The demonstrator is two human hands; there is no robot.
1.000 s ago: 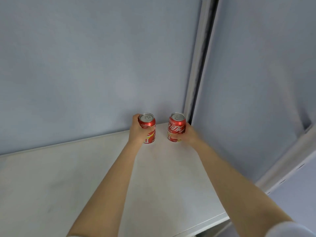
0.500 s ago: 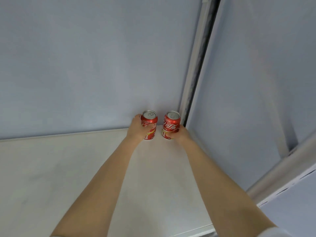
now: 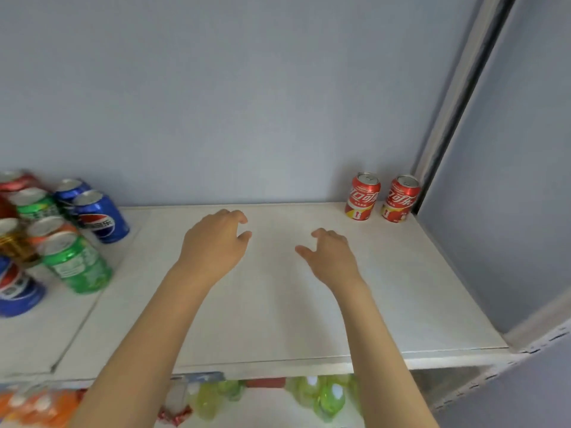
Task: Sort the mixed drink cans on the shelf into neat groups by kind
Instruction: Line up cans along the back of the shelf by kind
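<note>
Two red cola cans stand upright side by side in the shelf's back right corner, the left can [image 3: 362, 196] a small gap from the right can [image 3: 400, 199]. My left hand [image 3: 213, 244] and my right hand [image 3: 330, 256] hover over the middle of the white shelf [image 3: 278, 319], fingers loosely curled, holding nothing. At the far left stands a mixed cluster: a blue cola can [image 3: 100, 216], a green can [image 3: 75, 262], another green can [image 3: 35, 205], an orange can [image 3: 49, 227], a gold can [image 3: 10, 239] and a blue can [image 3: 15, 291] at the frame's edge.
A blue back wall [image 3: 247, 103] and a blue side panel [image 3: 509, 180] with a grey upright post [image 3: 448, 118] close off the shelf. Below its front edge, green bottles [image 3: 321, 396] and orange bottles [image 3: 34, 409] fill the lower shelf.
Both hands let go of the two red cans, which now stand in the back right corner, and drew back toward the shelf's middle. The camera swung left, showing the mixed cans.
</note>
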